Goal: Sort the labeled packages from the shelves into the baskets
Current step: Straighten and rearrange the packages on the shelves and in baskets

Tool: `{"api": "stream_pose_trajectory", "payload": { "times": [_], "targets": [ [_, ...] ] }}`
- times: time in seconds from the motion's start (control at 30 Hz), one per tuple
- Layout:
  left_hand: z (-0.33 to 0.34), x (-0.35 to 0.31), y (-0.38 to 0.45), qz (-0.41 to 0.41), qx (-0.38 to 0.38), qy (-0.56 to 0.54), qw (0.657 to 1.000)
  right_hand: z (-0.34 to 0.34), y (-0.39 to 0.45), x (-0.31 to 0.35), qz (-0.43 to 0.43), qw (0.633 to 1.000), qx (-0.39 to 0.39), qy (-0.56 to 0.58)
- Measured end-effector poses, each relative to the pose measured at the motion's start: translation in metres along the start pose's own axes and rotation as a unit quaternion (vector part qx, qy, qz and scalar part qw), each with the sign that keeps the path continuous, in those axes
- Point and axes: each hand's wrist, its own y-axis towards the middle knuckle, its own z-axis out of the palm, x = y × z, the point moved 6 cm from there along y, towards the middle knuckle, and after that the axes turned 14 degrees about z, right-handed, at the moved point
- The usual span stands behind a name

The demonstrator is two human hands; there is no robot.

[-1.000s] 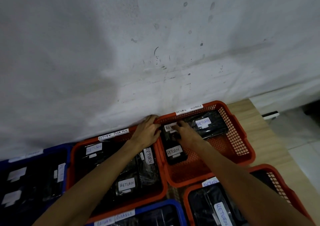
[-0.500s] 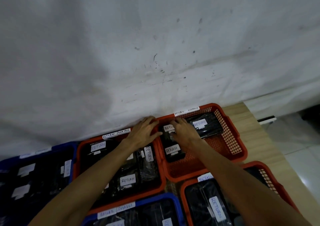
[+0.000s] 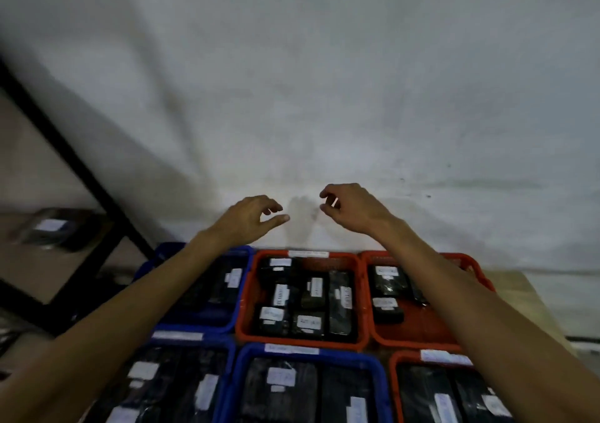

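My left hand (image 3: pixel 251 216) and my right hand (image 3: pixel 352 206) hang in the air in front of the white wall, above the back row of baskets, fingers loosely curled and holding nothing. Below them sit a red basket (image 3: pixel 246 296) full of black packages with white labels and a second red basket (image 3: pixel 422 331) at the right with two labeled black packages (image 3: pixel 388 281). A blue basket (image 3: pixel 242 257) stands behind my left forearm. One black labeled package (image 3: pixel 48 229) lies on the shelf at far left.
Nearer me are two blue baskets (image 3: pixel 308 354) and a red basket (image 3: pixel 399 357), all with black packages. A black shelf frame (image 3: pixel 74 159) slants up at left. The wooden table edge (image 3: pixel 532 296) shows at right, the floor beyond it.
Both hands have come up out of the right red basket and left its packages there. The view has swung left and up, bringing the shelf into sight.
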Motion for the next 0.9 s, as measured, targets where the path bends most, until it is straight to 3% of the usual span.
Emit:
{"api": "stream_pose_trajectory", "payload": {
  "times": [0.23, 0.43, 0.67, 0.9],
  "targets": [
    [-0.172, 0.024, -0.152, -0.07, -0.114, 0.005, 0.991, -0.003, -0.041, 0.214, -0.126, 0.991, -0.018, 0.045],
    [-0.295, 0.03, -0.305, -0.089, -0.162, 0.062, 0.981, 0.009, -0.112, 0.397, -0.224, 0.971, -0.034, 0.079],
    [-0.401, 0.062, -0.464, -0.139, -0.234, 0.107, 0.956, 0.027, -0.176, 0.568, -0.299, 0.949, -0.051, 0.09],
    [-0.478, 0.123, -0.567, -0.221, -0.285, 0.157, 0.919, 0.053, -0.184, 0.701, -0.352, 0.931, -0.056, 0.083]
  ]
}}
